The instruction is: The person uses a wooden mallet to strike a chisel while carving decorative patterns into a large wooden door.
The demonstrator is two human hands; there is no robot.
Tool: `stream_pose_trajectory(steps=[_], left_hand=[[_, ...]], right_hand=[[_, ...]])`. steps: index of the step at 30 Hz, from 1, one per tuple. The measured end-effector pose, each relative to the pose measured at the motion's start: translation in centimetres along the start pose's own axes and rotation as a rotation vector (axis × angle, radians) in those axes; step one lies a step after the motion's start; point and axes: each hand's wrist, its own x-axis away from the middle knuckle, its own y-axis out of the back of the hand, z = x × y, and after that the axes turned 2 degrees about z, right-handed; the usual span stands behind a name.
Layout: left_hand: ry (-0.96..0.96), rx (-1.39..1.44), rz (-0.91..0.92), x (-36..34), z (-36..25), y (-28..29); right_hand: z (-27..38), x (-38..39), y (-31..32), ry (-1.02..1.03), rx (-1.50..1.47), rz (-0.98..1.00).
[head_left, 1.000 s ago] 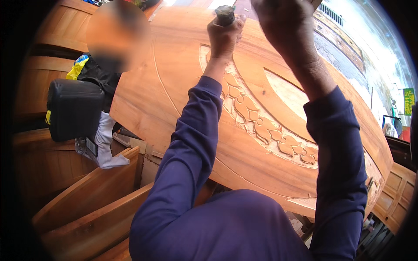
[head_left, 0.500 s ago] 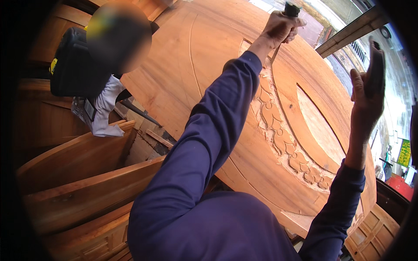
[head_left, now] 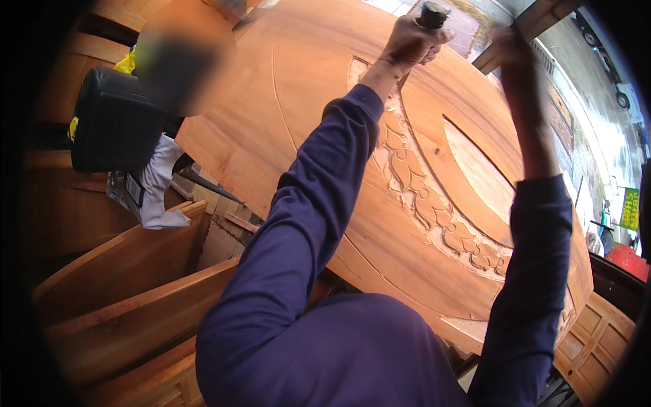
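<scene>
My left hand (head_left: pixel 411 46) is wrapped round a wood chisel with a dark handle (head_left: pixel 433 15). The chisel stands at the upper end of a carved leafy band (head_left: pixel 434 207) in a broad wooden panel (head_left: pixel 325 88). Its lower part shows narrowly below the fist, and its cutting tip is hidden by my wrist. To the right of the chisel, my right hand (head_left: pixel 510 57) is raised over the panel's far edge. Motion smears its fingers, so whether it grips anything does not show. Pale chips and dust lie in the carved groove.
A person with a blurred head sits left of the panel, beside a black case (head_left: pixel 115 119) and pale grey cloth (head_left: pixel 159 183). Curved wooden boards (head_left: pixel 135 298) stack at lower left. A wooden post (head_left: pixel 542 20) rises beyond the far edge; a panelled door (head_left: pixel 597 346) leans at lower right.
My right hand has swung left toward the chisel and blurred; the dark shape along it earlier no longer shows clearly. My left hand keeps its hold, while the whole view has shifted slightly.
</scene>
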Motion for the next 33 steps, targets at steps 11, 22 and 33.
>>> stream_pose_trajectory(steps=[11,22,33], left_hand=[[0.104,0.042,-0.082,-1.6,-1.2,2.4],[-0.028,-0.022,-0.015,2.1,-1.5,-1.3],[0.007,-0.055,-0.13,1.1,-0.5,-0.4]], right_hand=[[7.2,2.9,2.7,-0.224,-0.481,0.295],[2.1,7.0,6.6,-0.191,-0.369,0.08],[1.9,2.5,9.8,0.136,-0.089,-0.017]])
